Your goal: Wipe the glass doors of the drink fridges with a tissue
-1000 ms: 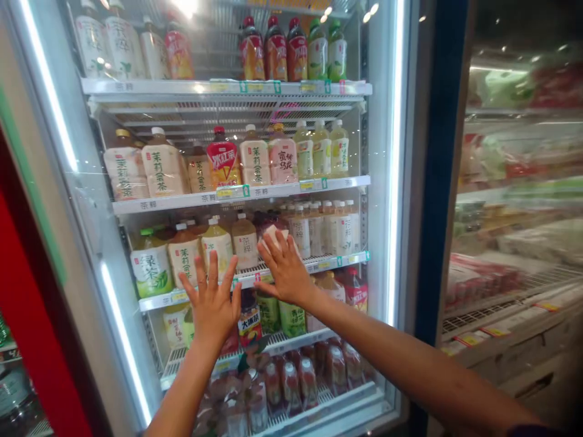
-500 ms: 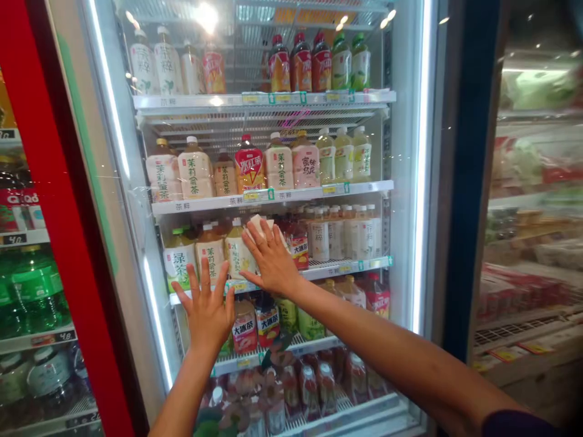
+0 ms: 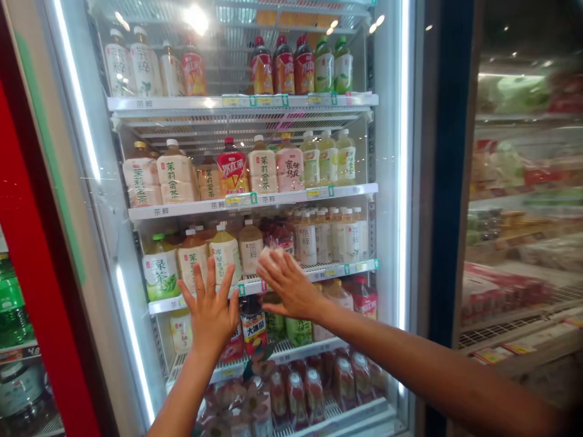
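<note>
My left hand (image 3: pixel 210 309) lies flat on the glass door (image 3: pixel 382 152) of a drinks fridge, fingers spread, holding nothing. My right hand (image 3: pixel 289 285) presses a small white cloth (image 3: pixel 268 255) against the same glass, a little higher and to the right; the cloth shows only at my fingertips. Behind the glass, both hands are level with the third shelf (image 3: pixel 355 266) of tea bottles.
The fridge holds several shelves of bottled tea and red-capped drinks (image 3: pixel 232 170). A red door frame (image 3: pixel 27 243) of another cooler stands at the left, with green bottles (image 3: pixel 11 303). A dark blue post (image 3: pixel 449 182) and an open chiller of packaged food (image 3: pixel 519 243) are at the right.
My right hand slid the cloth up and left across the glass, then back down and to the right. My left hand stayed in nearly the same place.
</note>
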Tool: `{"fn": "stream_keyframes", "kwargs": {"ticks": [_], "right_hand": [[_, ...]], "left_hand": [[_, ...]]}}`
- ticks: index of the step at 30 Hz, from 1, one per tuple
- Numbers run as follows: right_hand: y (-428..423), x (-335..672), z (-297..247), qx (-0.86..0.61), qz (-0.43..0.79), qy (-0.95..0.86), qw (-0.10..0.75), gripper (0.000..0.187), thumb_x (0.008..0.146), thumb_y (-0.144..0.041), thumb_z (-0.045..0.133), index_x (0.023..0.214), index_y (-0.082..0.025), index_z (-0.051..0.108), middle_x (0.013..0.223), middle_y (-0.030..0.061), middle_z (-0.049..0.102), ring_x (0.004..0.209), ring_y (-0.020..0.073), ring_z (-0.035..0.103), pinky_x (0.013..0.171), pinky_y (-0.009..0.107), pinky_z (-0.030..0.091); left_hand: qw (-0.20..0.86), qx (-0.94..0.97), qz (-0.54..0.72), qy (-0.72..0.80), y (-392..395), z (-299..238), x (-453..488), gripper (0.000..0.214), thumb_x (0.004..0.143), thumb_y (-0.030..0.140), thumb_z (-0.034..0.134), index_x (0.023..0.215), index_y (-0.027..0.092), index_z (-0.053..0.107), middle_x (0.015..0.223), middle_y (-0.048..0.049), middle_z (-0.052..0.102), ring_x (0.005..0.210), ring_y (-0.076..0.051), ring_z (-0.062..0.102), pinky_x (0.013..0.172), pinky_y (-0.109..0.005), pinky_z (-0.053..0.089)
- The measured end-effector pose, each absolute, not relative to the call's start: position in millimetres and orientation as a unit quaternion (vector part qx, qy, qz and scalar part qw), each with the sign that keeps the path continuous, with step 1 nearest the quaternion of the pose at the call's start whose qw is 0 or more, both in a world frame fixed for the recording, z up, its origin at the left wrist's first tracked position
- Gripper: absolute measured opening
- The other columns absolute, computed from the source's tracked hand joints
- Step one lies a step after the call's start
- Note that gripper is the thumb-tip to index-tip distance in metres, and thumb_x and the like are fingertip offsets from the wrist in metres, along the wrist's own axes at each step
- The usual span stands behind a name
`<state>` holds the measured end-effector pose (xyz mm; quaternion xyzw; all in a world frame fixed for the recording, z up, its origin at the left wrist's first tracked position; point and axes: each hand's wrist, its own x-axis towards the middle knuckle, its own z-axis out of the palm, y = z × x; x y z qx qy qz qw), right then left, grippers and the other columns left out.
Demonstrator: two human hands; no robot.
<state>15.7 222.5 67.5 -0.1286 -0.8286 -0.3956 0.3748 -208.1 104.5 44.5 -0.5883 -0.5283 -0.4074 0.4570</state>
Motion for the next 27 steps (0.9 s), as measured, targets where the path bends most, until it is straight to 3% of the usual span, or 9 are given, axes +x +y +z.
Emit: {"fn": "stream_keyframes", "kwargs": {"ticks": [3,8,13,15,18,21,25,27], "right_hand": [[235,47,64,-0.088,-0.427,-0.842,0.317,0.100,0.094,-0.070,0.053,0.167,-0.015,0.011,0.174,0.0087,0.015,0.162,0.0327,0.001,0.130,0.058,0.019],[251,83,82,-0.233,-0.388,-0.774,0.443,0.103,0.097,-0.069,0.049,0.166,-0.014,-0.003,0.174,0.0133,0.001,0.160,0.0364,-0.009,0.128,0.065,0.014],[260,119,54,-0.125,-0.417,-0.840,0.323,0.105,0.092,-0.074,0.051,0.167,-0.016,0.005,0.174,0.0079,0.015,0.162,0.0322,0.003,0.130,0.057,0.019],[271,142,53,-0.143,-0.408,-0.837,0.335,0.104,0.091,-0.075,0.053,0.167,-0.022,0.005,0.174,0.0049,0.017,0.162,0.0299,0.009,0.130,0.055,0.020],[285,174,53,-0.240,-0.377,-0.786,0.428,0.106,0.094,-0.072,0.050,0.167,-0.018,-0.005,0.175,0.0115,0.005,0.161,0.0362,0.002,0.128,0.065,0.017],[286,192,28,-0.280,-0.370,-0.762,0.453,0.105,0.097,-0.069,0.045,0.165,-0.009,-0.008,0.174,0.0178,-0.006,0.160,0.0421,-0.006,0.124,0.072,0.017],[281,207,-7,-0.224,-0.389,-0.793,0.411,0.101,0.093,-0.079,0.041,0.167,-0.024,-0.001,0.176,0.0036,0.007,0.162,0.0288,0.006,0.127,0.054,0.029],[285,212,2,-0.239,-0.383,-0.785,0.425,0.102,0.094,-0.076,0.043,0.167,-0.022,-0.002,0.176,0.0072,0.006,0.162,0.0313,0.004,0.126,0.057,0.027]], "left_hand": [[0.463,-0.605,-0.395,-0.514,116,47,-189,0.077,0.096,0.032,0.060,0.163,0.037,0.021,0.175,-0.0058,0.006,0.162,-0.033,-0.003,0.127,-0.070,-0.004],[0.471,-0.620,-0.383,-0.496,135,53,-151,0.076,0.096,0.033,0.060,0.163,0.036,0.022,0.174,-0.0061,0.006,0.162,-0.033,-0.004,0.128,-0.068,-0.004],[0.464,-0.646,-0.378,-0.474,154,59,-109,0.076,0.096,0.035,0.060,0.162,0.037,0.023,0.174,-0.0061,0.010,0.162,-0.033,-0.001,0.128,-0.068,-0.002],[0.470,-0.654,-0.375,-0.459,161,62,-95,0.076,0.096,0.037,0.060,0.162,0.037,0.024,0.174,-0.0056,0.011,0.162,-0.032,-0.001,0.128,-0.067,-0.003],[0.481,-0.660,-0.373,-0.440,170,64,-78,0.075,0.097,0.036,0.059,0.163,0.037,0.023,0.174,-0.0057,0.011,0.162,-0.032,-0.001,0.129,-0.066,-0.004],[0.478,-0.669,-0.371,-0.431,179,62,-62,0.075,0.097,0.034,0.058,0.163,0.036,0.022,0.174,-0.0058,0.011,0.162,-0.032,-0.002,0.128,-0.067,-0.003],[0.475,-0.682,-0.369,-0.416,189,58,-43,0.075,0.097,0.036,0.059,0.163,0.035,0.023,0.173,-0.0058,0.012,0.162,-0.032,-0.001,0.129,-0.066,-0.004],[0.473,-0.686,-0.371,-0.408,194,56,-34,0.074,0.097,0.036,0.059,0.162,0.034,0.025,0.173,-0.0058,0.013,0.162,-0.032,-0.001,0.129,-0.065,-0.005]]}}
